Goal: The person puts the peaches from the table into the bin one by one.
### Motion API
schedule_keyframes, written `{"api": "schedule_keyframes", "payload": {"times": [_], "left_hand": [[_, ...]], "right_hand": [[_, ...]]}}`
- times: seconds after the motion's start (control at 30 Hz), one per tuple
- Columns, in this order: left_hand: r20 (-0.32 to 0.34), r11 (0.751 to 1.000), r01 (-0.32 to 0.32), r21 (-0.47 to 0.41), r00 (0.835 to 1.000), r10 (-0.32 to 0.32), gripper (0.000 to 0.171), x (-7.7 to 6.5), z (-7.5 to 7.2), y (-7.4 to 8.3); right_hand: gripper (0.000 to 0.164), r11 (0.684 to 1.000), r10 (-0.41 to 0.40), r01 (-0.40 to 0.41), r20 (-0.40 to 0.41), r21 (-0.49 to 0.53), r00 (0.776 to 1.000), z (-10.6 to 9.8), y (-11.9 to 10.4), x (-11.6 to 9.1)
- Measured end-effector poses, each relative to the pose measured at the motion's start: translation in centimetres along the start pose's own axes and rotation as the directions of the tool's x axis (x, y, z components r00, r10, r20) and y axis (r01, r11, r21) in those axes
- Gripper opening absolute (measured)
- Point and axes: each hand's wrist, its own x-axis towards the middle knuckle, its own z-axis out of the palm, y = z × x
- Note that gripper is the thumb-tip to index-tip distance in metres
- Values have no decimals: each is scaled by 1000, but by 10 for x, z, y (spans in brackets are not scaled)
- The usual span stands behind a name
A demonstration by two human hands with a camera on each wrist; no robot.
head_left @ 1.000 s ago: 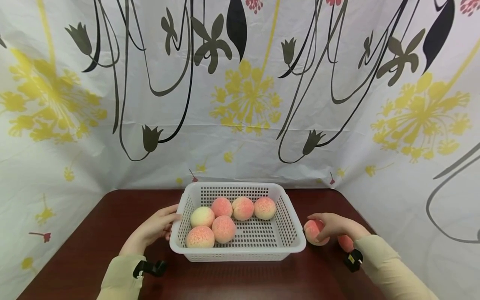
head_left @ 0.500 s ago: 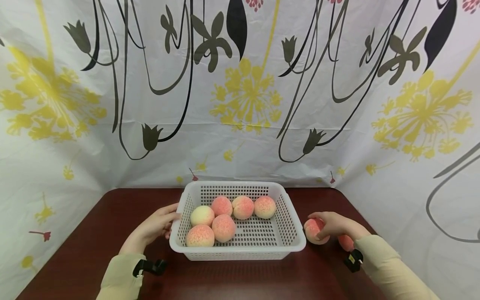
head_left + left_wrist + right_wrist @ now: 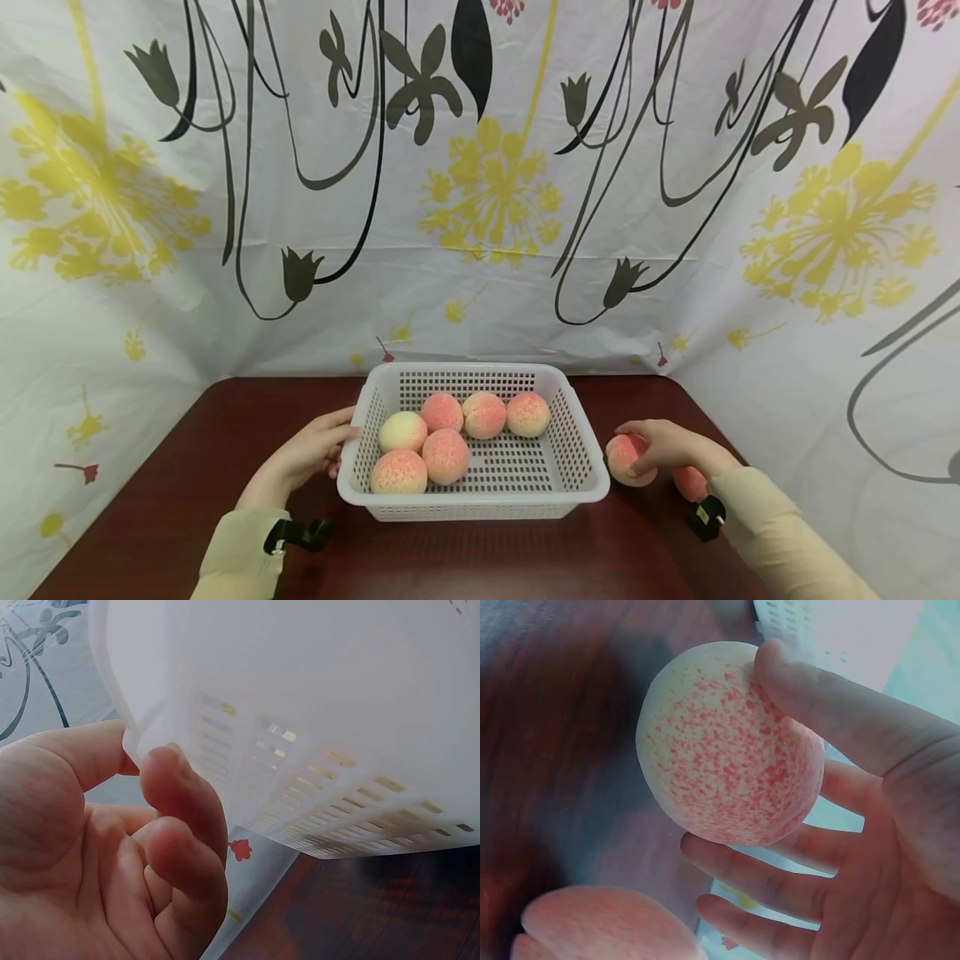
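A white perforated plastic basket (image 3: 472,500) stands mid-table, with several pink and yellow peaches (image 3: 446,456) grouped mostly toward its left and back. At the basket's left end, my left hand (image 3: 318,446) grips the rim; in the left wrist view the thumb and curled fingers (image 3: 184,784) pinch its edge. Just off the basket's right side, my right hand (image 3: 667,446) holds a speckled peach (image 3: 731,742) between thumb and fingers. A second loose peach (image 3: 689,483) lies beneath the right wrist, partly hidden by it.
The dark red-brown table (image 3: 480,558) runs back to a white curtain (image 3: 480,317) printed with flowers, which also hangs along both sides. Small black wrist devices (image 3: 707,517) are strapped over the sleeves.
Both hands keep the same hold and the peaches stay where they were. Only a slight shift of the whole head view shows.
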Motion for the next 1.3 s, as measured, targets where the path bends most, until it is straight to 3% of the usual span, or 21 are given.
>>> {"api": "schedule_keyframes", "payload": {"times": [0.43,0.63,0.9,1.13,1.3], "left_hand": [[-4,1000,0,4,1000,0,61,-1,1,0],[-5,1000,0,-4,1000,0,61,-1,1,0],[-10,1000,2,7,1000,-1,61,-2,0,-2],[-6,1000,-9,8,1000,9,61,-3,1,-2],[-5,1000,-11,10,1000,11,61,-2,0,-1]], "right_hand": [[56,996,-90,89,-90,-20,992,-32,-12,-1],[60,991,-112,103,-109,-89,988,-53,-25,1],[64,993,-103,97,-95,-70,990,-73,-43,9],[59,990,-123,117,-87,-77,989,-76,-65,16],[57,988,-143,141,-36,-66,989,-74,-82,23]]}}
